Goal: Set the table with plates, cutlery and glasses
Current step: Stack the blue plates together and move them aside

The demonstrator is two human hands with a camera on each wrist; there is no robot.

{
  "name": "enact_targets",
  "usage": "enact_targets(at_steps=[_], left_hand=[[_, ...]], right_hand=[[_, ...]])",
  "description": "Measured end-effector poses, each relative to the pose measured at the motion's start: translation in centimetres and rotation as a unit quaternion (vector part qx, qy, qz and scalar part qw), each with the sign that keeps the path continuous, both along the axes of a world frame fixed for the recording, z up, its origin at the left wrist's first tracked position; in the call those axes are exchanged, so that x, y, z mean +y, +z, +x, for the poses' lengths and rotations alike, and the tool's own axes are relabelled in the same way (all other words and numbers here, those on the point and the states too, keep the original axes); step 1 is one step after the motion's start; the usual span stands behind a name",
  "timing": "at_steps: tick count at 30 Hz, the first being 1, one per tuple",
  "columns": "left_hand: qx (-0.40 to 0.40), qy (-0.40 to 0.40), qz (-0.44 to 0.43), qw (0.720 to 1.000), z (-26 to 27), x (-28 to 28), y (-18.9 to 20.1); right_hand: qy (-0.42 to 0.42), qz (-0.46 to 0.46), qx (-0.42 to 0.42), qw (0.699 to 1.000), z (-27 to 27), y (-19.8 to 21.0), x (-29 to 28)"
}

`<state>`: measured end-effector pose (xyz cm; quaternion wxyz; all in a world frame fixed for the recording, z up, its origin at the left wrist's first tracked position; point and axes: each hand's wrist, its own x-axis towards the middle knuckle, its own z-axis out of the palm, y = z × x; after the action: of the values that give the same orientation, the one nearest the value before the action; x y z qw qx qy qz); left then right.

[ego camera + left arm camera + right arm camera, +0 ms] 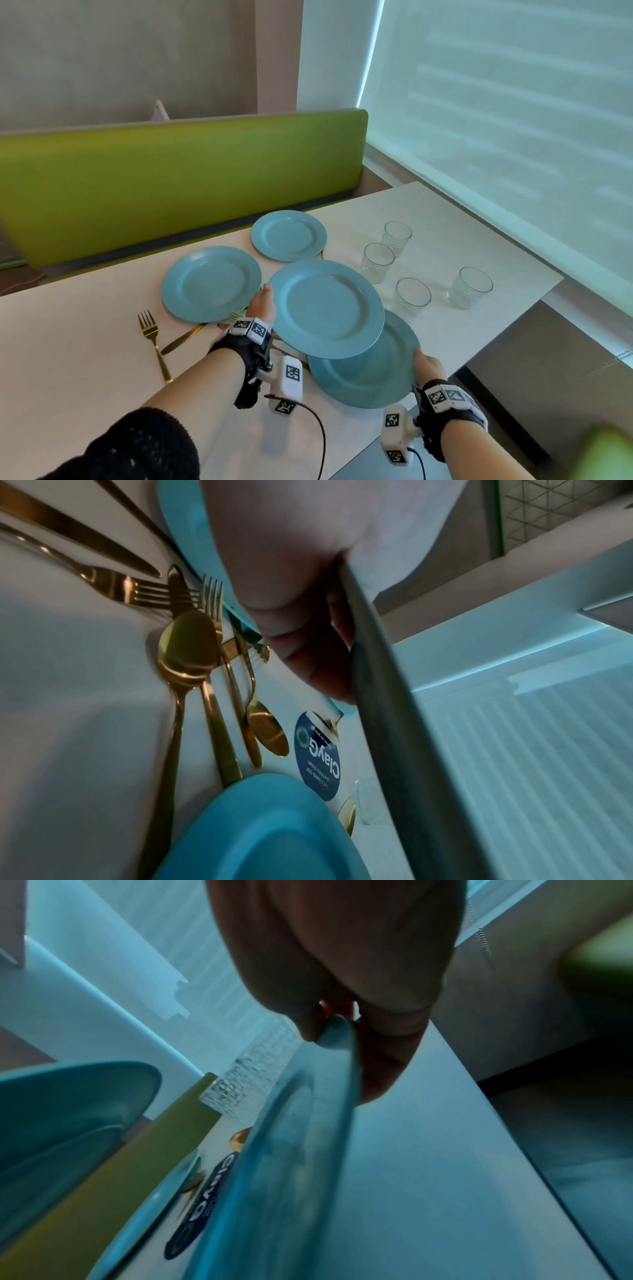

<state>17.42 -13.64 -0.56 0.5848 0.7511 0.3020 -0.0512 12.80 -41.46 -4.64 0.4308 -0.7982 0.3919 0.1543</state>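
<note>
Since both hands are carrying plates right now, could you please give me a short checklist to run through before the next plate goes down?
1. Left hand grips the raised plate at its rim: ok.
2. Right hand grips the lower plate at its rim: ok.
3. The two held plates are apart from each other: cannot tell; they overlap in the head view.
4. Glasses stand upright, clear of the plates: ok, though the nearest one is close to the lower plate's far edge.
5. Cutlery is out of the landing spots: not ok; gold spoons and forks lie piled below the raised plate.
6. Two plates already rest on the table: ok.
</note>
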Motion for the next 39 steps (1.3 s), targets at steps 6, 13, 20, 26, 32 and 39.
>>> enact_targets(at_steps=[6,13,20,26,32,39], left_hand=[[0.004,-0.023,0.003,1.0,0.5,-1.2,0.9],[-0.013,-0.033,-0.024,0.999,-0.2,-1.9,1.5],[-0.057,-0.038,-0.003,0.998,0.4,0.3,1.8],[-0.053,-0.049,0.017,0.997,0.9,3.7,1.5],[-0.011,-0.08,0.062,0.995,1.6,7.5,0.5],[0.075,-0.101,0.156,0.98,3.3,14.4,-1.2]], right_hand=[[0.046,-0.05,-0.068,0.995,1.3,3.1,-1.1],[-0.046,0.068,-0.176,0.981,2.6,5.8,0.9],[-0.104,0.225,-0.238,0.939,3.6,5.4,5.2],[-0.145,0.229,-0.24,0.932,4.4,5.3,10.2],[-0.113,0.211,-0.229,0.943,5.0,4.0,14.6],[-0.059,0.154,-0.249,0.955,6.4,4.4,17.4]])
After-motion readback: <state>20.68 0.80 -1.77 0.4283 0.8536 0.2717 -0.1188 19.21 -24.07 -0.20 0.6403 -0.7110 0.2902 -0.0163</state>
